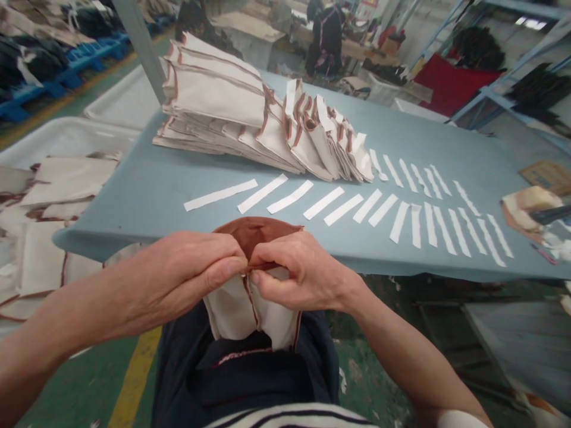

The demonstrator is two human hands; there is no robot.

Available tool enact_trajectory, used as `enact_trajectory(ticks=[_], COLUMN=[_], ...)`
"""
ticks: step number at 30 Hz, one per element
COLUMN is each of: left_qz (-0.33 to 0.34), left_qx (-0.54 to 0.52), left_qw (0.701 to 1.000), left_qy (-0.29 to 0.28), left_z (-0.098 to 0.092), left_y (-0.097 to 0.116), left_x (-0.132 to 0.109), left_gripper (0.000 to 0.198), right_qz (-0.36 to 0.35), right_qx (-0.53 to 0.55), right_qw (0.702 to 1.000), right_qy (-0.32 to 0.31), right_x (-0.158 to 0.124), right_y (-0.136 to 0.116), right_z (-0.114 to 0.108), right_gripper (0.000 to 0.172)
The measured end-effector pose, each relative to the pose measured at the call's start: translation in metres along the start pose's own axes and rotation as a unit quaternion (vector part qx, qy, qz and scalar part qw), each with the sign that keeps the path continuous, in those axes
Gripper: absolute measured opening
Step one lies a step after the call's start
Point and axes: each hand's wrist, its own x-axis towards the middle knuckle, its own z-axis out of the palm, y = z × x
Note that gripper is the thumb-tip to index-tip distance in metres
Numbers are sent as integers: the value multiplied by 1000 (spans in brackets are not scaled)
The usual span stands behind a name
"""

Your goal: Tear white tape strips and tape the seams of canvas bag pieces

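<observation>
I was looking into a garment workshop — a factory floor. A long blue work table (169, 190) carried a stack of cream, brown-trimmed fabric pieces (214, 101) and rows of white strips (357, 205); a brown-lined piece (256, 235) was being handled at its edge. White bins (57, 139) held more cut cloth, metal shelving (491, 92) held dark bundles (477, 44), a yellow line (134, 380) marked the green floor (84, 392) — and another person (328, 35) worked at a far table (250, 24).

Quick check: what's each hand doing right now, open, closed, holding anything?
Left hand: closed, pinching the cream and brown fabric piece at its seam.
Right hand: closed, pinching the same piece right beside the left.
</observation>
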Motion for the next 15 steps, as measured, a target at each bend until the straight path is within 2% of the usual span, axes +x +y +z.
enact_trajectory(ticks=[3, 5, 8, 11, 15], left_qz=[46, 49, 56, 72, 64], left_qx=[32, 9, -58, -87, 21], left_qw=[997, 998, 995, 991, 997], left_qy=[-45, -40, -64, -75, -44], left_z=[4, 8, 13, 15, 14], left_y=[-3, -7, -12, -10, -7], left_x=[10, 15, 15, 3, -19], left_gripper=[41, 42, 42, 39, 36], right_qz=[10, 10, 2, -6, 23], right_qx=[-14, -24, 4, 59, 90], right_qw=[1000, 1000, 1000, 997, 994], right_qy=[-2, -3, -22, -51, -63], right_x=[0, -2, -5, -8, -14], right_y=[3, 4, 5, 8, 21], right_z=[-1, -1, 0, -2, -13], right_gripper=[21, 22, 19, 20, 35])
